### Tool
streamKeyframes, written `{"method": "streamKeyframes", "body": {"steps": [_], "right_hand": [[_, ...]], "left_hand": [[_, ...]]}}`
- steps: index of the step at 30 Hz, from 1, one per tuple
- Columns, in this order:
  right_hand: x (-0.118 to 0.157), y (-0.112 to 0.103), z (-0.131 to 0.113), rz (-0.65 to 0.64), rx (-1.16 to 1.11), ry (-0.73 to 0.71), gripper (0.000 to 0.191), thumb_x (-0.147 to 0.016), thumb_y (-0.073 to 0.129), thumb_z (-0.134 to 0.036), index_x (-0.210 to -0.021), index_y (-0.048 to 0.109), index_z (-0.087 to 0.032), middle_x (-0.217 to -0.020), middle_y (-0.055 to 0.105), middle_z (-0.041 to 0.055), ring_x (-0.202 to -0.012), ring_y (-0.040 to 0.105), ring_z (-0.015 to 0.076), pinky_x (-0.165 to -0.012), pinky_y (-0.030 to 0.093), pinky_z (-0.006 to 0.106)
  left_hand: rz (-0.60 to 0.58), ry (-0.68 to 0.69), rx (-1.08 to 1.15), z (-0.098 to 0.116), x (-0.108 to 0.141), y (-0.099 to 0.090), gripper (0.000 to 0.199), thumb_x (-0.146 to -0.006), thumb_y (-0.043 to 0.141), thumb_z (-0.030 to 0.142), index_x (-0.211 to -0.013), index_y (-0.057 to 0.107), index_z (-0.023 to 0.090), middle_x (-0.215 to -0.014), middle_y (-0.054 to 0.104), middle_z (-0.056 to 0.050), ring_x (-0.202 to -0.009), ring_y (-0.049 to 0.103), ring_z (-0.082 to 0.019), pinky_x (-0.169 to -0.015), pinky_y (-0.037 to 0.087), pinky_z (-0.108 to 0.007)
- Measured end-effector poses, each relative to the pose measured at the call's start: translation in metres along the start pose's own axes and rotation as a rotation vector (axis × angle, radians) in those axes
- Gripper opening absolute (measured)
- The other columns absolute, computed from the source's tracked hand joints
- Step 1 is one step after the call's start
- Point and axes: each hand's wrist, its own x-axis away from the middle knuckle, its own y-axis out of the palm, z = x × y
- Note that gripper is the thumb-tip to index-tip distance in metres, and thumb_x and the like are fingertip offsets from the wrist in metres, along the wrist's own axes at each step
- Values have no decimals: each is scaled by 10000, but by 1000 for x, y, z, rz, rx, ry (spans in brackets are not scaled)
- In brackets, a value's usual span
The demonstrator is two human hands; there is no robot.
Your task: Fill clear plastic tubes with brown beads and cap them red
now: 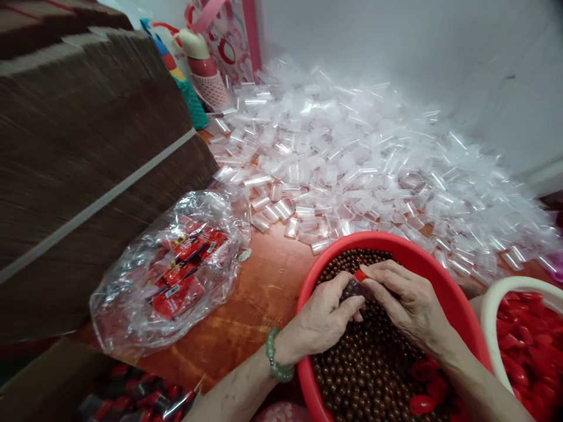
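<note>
Over a red basin (457, 310) full of small brown balls (347, 375), my left hand (323, 316) grips a small clear container (353, 291) that looks dark with the balls inside. My right hand (409, 299) pinches a red cap (360, 275) at the container's upper end. The fingers of both hands nearly meet there, and they partly cover the container. Several loose red caps (426, 390) lie on the balls at the basin's lower right. A green bead bracelet (277, 357) circles my left wrist.
Clear plastic containers (352, 158) lie heaped across the table. A white tub (488, 319) of red caps stands right. At left are a plastic bag (127, 293) with red packets (176, 299), a strapped brown stack (88, 146) and, below, red-ended filled containers (136, 395).
</note>
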Motion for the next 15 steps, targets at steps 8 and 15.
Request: {"method": "streamKeyframes", "body": {"steps": [8,15], "right_hand": [[15,9,-2,-67,166,-93,500,-930,585,-227,-1406,433,-204,-1200,631,153,-1109,628,260,-904,581,394],[13,10,-4,-118,194,-92,496,-927,577,-266,-1399,444,-194,-1171,640,155,-1056,649,261,-862,594,384]], "left_hand": [[39,40,43,1,2,-1,194,-933,483,340,-995,559,173,-879,579,-28,-778,551,-165,-765,493,-311],[135,55,-101,-2,5,0,161,-939,472,296,-982,568,174,-945,627,-50,-927,573,-209,-894,452,-353]]}}
